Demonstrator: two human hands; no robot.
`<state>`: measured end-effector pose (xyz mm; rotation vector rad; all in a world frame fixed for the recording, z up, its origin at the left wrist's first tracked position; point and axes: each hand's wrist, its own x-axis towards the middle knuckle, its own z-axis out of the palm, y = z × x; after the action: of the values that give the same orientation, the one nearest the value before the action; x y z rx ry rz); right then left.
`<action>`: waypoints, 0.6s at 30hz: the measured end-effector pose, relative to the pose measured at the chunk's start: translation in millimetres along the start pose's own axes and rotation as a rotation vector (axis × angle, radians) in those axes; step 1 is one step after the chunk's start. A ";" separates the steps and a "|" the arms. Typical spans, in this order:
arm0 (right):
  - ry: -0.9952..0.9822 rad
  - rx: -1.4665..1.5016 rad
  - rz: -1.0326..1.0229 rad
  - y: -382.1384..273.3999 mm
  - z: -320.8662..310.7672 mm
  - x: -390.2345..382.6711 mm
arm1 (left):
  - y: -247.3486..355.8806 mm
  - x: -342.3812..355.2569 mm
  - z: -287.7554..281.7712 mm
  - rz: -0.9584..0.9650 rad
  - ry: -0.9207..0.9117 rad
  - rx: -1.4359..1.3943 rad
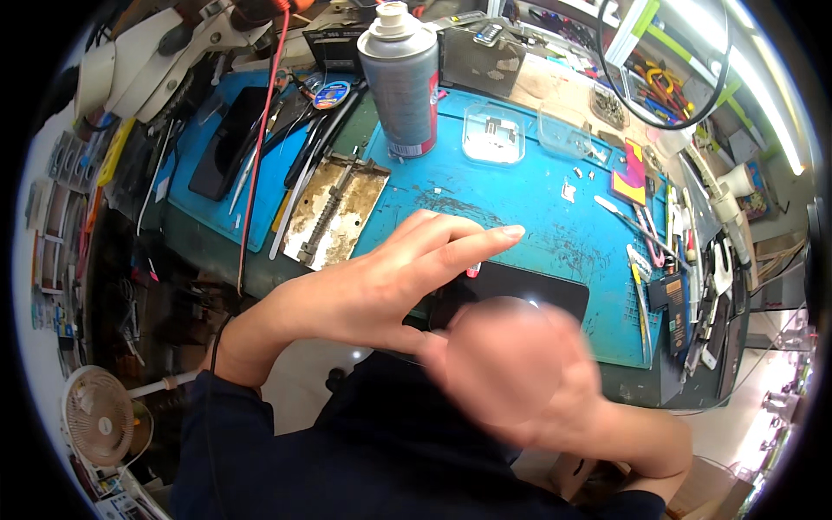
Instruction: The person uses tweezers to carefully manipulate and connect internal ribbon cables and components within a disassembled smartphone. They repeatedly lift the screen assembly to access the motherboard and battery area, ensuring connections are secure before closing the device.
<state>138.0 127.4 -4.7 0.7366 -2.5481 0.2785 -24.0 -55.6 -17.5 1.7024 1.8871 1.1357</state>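
Observation:
A black phone [555, 293] with a dark, shiny face lies near the front edge of the blue work mat [433, 195]. Over its left end reaches my left hand [394, 277], fingers stretched out and thumb apart from them. A small red-and-white piece [473, 270] shows beside those fingers. My right hand [576, 390] is at the near side of the phone, smeared by motion. A round blurred patch covers most of its fingers, so anything in them is hidden. The left thumb reaches close to the right hand; whether they touch is unclear.
Behind the phone stand a spray can [399, 87] and two clear plastic boxes [494, 134] [563, 130]. A worn metal holder [334, 212] lies left, beside another black phone [227, 143] and several tools. Tweezers and hand tools [641, 230] crowd the right. A red cable [260, 147] hangs at left.

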 end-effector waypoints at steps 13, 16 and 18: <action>-0.173 0.020 0.400 23.9 -25.2 -4.3 | -4.8 -8.7 3.6 0.141 0.167 -0.012; -0.189 -0.109 0.605 12.9 -25.7 -3.6 | -5.2 -11.1 -3.0 0.108 0.499 0.048; -0.184 -0.211 0.664 6.4 -21.9 0.9 | -8.1 -14.2 -10.4 0.141 0.714 0.014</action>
<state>142.2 139.2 14.4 -0.1907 -2.8684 0.1494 -33.8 -72.0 -20.7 1.5752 2.1695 1.9902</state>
